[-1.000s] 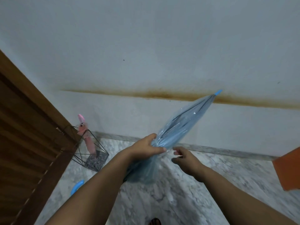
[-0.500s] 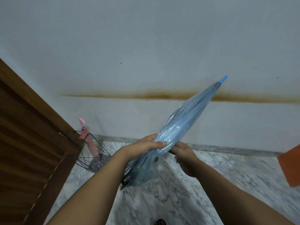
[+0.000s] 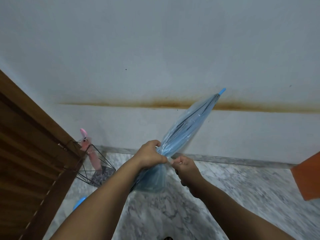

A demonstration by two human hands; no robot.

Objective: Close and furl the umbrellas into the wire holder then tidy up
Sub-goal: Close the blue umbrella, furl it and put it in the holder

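Right hand (image 3: pixel 186 168) now pinching strap, left hand (image 3: pixel 150 155) fingers gripping blue umbrella (image 3: pixel 185 130), no readable writing.

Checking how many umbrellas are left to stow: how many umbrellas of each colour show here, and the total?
Blue umbrella, furled, held in the left hand with the right hand pinching its strap: 1
Pink umbrella, standing in the wire holder: 1
Total: 2
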